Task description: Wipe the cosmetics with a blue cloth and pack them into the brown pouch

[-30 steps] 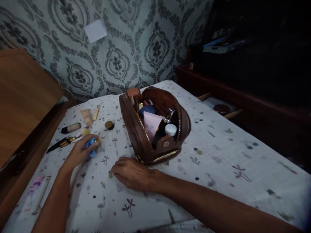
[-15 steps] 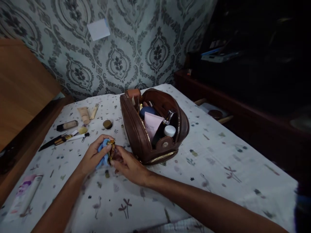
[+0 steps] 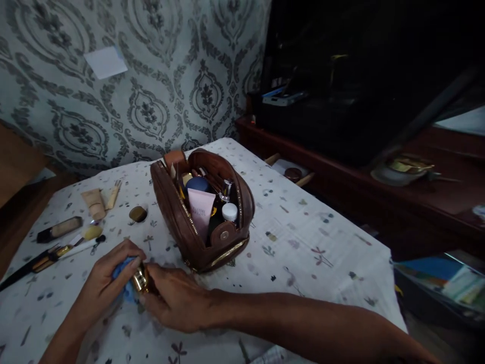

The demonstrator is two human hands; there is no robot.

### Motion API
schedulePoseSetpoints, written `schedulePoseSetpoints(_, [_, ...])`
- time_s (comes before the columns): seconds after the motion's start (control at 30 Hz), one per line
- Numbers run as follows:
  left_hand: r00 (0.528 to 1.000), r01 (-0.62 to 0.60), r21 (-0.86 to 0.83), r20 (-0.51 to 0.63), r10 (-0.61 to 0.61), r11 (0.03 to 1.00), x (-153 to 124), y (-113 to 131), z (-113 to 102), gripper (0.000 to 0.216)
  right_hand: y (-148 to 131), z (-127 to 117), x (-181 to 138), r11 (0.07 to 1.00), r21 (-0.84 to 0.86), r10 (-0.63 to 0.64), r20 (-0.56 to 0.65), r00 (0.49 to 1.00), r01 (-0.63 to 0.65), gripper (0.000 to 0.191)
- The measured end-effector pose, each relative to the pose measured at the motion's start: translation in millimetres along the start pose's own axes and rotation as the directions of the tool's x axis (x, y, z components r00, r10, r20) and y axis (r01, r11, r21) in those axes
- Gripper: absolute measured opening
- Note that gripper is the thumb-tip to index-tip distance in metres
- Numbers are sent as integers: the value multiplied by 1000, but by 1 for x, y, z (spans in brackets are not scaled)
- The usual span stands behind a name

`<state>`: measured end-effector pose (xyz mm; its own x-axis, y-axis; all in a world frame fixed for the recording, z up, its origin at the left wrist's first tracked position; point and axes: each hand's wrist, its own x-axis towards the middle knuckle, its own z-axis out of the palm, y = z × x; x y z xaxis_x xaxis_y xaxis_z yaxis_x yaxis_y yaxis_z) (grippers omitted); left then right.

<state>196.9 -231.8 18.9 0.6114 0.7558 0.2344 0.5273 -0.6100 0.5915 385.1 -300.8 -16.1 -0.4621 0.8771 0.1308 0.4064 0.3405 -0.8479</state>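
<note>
My left hand point(image 3: 103, 282) is closed around a blue cloth point(image 3: 125, 283) pressed against a small gold container point(image 3: 140, 279). My right hand point(image 3: 175, 299) grips that same gold container from the right side. Both hands meet low over the patterned tablecloth point(image 3: 303, 242), just in front and left of an open brown leather pouch point(image 3: 178, 222). The pouch stands upright and holds a pink tube point(image 3: 200, 210), a blue round item, a white cap and other cosmetics.
Loose cosmetics lie at the left: a beige tube point(image 3: 94, 203), a foundation bottle point(image 3: 59, 228), a dark round lid point(image 3: 138, 214), brushes and pencils point(image 3: 45, 256). A dark wooden shelf point(image 3: 341, 172) runs along the right. Patterned wallpaper with a white note point(image 3: 105, 61) is behind.
My left hand brought the blue cloth and gold container toward me and my right hand joined it. The camera swung to the right, so the pouch sits further left in view.
</note>
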Motion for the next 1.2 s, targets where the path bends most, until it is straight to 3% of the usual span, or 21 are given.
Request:
schedulePoseSetpoints(0.2, [985, 102, -44, 143, -95, 994, -1, -7, -10, 31, -3, 6, -4, 990, -127, -62, -49, 997, 56, 42])
schedulePoseSetpoints(0.4, [968, 237, -214, 136, -211, 948, -4, -12, -16, 41, -2, 5, -6, 995, -68, -81, -86, 993, 75, 42])
schedulePoseSetpoints(0.57, [959, 281, -478, 102, -265, 832, -5, 0, -10, 45, 2, 8, -4, 983, 151, -77, -163, 984, 102, 32])
schedulePoseSetpoints(0.73, [937, 248, -716, 6, -349, 653, 1, 8, 3, 42, 11, 14, 5, 901, 432, 64, -231, 971, 43, 14])
schedulePoseSetpoints(0.93, [821, 359, -695, -83, -565, 623, 5, 0, 21, 52, 21, 21, 16, 740, 672, 163, -149, 975, -20, 27])
schedulePoseSetpoints(1.07, [868, 314, -713, -51, -494, 626, 2, 0, 30, 62, 21, 24, 18, 591, 803, 167, -30, 986, -76, 40])
schedulePoseSetpoints(1.2, [928, 293, -750, 75, -364, 593, -4, 5, 37, 65, 20, 22, 17, 514, 857, 133, -40, 990, -35, 45])
